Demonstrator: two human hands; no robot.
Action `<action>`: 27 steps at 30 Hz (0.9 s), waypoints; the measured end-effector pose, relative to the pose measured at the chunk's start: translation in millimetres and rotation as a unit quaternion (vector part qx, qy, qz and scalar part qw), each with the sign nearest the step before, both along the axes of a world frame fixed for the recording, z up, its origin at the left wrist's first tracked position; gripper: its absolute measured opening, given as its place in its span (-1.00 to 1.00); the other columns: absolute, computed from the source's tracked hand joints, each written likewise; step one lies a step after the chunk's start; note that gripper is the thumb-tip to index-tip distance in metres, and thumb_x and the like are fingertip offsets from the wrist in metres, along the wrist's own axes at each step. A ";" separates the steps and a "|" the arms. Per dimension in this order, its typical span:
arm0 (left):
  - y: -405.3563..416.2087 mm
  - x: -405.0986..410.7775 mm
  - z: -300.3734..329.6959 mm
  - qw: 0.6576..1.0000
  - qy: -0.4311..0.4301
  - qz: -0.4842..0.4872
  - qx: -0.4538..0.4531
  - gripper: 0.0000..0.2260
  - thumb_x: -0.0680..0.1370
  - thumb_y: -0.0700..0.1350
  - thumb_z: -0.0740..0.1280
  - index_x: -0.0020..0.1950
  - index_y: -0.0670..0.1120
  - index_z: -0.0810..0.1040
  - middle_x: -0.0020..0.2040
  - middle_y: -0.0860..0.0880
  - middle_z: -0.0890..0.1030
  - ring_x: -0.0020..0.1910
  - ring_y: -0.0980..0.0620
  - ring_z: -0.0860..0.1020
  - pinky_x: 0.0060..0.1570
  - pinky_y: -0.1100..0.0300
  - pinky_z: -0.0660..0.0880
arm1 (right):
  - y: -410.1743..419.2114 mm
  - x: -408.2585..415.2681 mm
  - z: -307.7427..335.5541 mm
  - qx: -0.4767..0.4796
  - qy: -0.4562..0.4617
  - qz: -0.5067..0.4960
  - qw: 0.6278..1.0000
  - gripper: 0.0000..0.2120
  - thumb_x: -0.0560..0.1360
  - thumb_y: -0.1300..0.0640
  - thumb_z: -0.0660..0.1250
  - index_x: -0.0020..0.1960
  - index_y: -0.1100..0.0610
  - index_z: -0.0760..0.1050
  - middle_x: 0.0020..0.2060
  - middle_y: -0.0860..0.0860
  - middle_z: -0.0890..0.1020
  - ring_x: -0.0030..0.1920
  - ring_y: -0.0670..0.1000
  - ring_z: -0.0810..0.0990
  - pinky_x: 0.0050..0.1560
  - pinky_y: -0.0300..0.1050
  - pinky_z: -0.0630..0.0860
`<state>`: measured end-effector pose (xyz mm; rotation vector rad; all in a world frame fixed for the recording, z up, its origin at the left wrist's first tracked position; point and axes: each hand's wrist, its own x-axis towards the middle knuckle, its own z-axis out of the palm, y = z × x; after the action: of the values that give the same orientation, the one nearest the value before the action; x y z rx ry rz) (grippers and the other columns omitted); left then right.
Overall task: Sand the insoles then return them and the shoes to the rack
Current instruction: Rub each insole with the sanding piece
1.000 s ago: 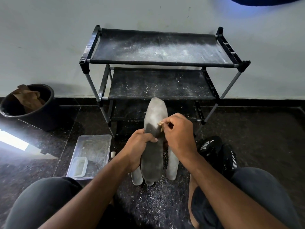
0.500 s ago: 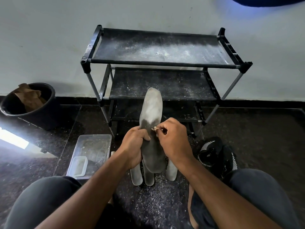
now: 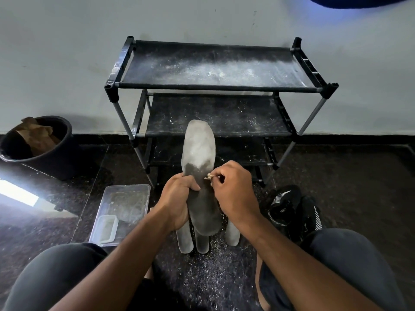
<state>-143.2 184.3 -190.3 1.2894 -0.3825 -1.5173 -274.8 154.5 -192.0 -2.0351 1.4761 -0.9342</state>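
Mid-sanding, I grip the insole (image 3: 198, 176) in my left hand (image 3: 179, 202) while my right hand (image 3: 233, 191) pinches a sandpaper scrap (image 3: 208, 176); its darker lower half likely needs rubbing next.

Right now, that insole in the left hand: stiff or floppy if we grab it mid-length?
Probably semi-stiff: the insole stands upright above the left hand without drooping. Likely light, since one hand holds it while the right hand works it. Its pale dusty upper part may be slippery.
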 end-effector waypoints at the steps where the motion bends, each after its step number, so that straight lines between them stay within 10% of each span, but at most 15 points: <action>1: 0.5 -0.1 -0.4 1.000 -0.006 -0.011 0.001 -0.76 0.42 -0.47 0.14 -0.07 -0.32 0.57 -0.11 -0.31 0.60 -0.17 -0.26 0.61 0.05 -0.14 0.59 | -1.8 -1.8 1.7 -0.008 -0.008 -0.009 1.000 -0.92 0.50 0.33 0.42 -0.13 0.22 0.66 -0.16 0.02 0.59 -0.18 -0.08 0.57 -0.16 -0.25 0.52; 4: 1.2 -0.2 0.0 1.000 0.001 -0.029 -0.002 -0.69 0.41 -0.45 0.16 0.07 -0.30 0.56 -0.04 -0.32 0.58 -0.07 -0.29 0.58 0.19 -0.27 0.54 | 0.3 -2.3 7.3 -0.022 -0.037 -0.018 0.999 -0.95 0.50 0.31 0.44 -0.10 0.20 0.67 -0.14 0.01 0.61 -0.16 -0.11 0.59 -0.12 -0.31 0.53; 13: 7.0 -8.1 2.0 0.997 -0.017 -0.077 -0.021 -0.66 0.43 -0.49 0.07 -0.06 -0.25 0.59 -0.26 -0.22 0.57 -0.29 -0.15 0.56 -0.25 0.06 0.58 | 5.8 6.8 0.5 -0.043 -0.011 0.007 0.999 -0.92 0.54 0.30 0.36 -0.10 0.24 0.62 -0.14 0.02 0.54 -0.18 -0.02 0.55 -0.13 -0.07 0.55; 19: 6.5 -7.3 3.8 0.995 -0.039 -0.086 -0.018 -0.69 0.42 -0.48 0.10 -0.10 -0.26 0.59 -0.27 -0.24 0.56 -0.34 -0.18 0.55 -0.28 0.04 0.59 | 1.6 1.0 4.4 -0.036 -0.029 0.003 0.999 -0.94 0.51 0.31 0.41 -0.07 0.23 0.66 -0.13 0.01 0.58 -0.17 -0.08 0.59 -0.14 -0.41 0.48; 27: 9.0 -9.0 4.0 0.990 -0.064 -0.121 -0.030 -0.76 0.42 -0.46 0.14 -0.18 -0.27 0.58 -0.25 -0.25 0.53 -0.31 -0.20 0.51 -0.24 0.05 0.55 | -11.6 -6.8 4.9 -0.063 -0.036 -0.061 0.996 -0.96 0.50 0.31 0.43 -0.13 0.25 0.64 -0.16 0.03 0.58 -0.19 -0.07 0.57 -0.16 -0.33 0.49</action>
<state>-152.2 193.3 -186.3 1.3336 -0.6844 -1.6146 -281.6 142.9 -187.1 -1.9925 1.5524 -1.1645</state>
